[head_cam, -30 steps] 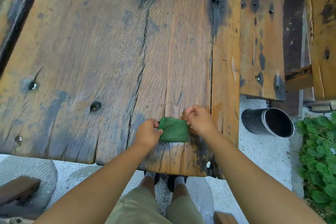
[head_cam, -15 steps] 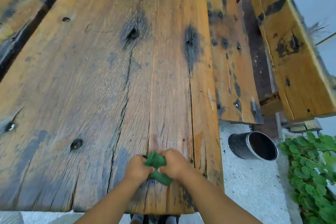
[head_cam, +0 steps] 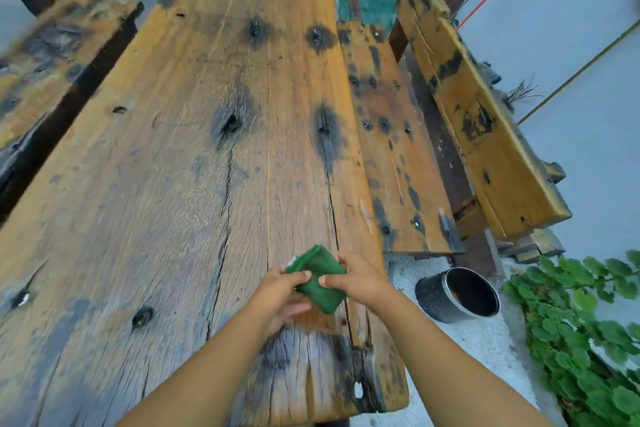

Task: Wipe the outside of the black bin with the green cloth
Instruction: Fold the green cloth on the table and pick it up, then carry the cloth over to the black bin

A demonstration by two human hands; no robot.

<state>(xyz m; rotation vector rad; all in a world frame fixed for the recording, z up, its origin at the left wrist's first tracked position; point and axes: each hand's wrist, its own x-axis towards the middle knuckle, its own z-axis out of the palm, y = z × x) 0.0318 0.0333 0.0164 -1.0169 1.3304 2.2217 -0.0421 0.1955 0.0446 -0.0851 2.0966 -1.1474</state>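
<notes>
A folded green cloth (head_cam: 317, 277) is held just above the near right part of a weathered wooden table (head_cam: 194, 184). My left hand (head_cam: 277, 295) pinches its left edge and my right hand (head_cam: 360, 279) grips its right side, thumbs on top. The black bin (head_cam: 459, 295) lies on its side on the pale gravel ground to the right of the table, its open mouth facing right and towards me. The bin is about a hand's width right of my right hand, lower than the tabletop, and neither hand touches it.
A narrower wooden bench (head_cam: 394, 156) runs along the table's right side, with a tilted plank backrest (head_cam: 478, 121) beyond it. Green leafy plants (head_cam: 595, 340) grow at the lower right, beside the bin. Another dark plank (head_cam: 52, 62) lies at the far left.
The view has tilted up, showing more of the table's far end. The cloth has gone from flat on the wood to bunched, and now is lifted and held folded between both hands.
</notes>
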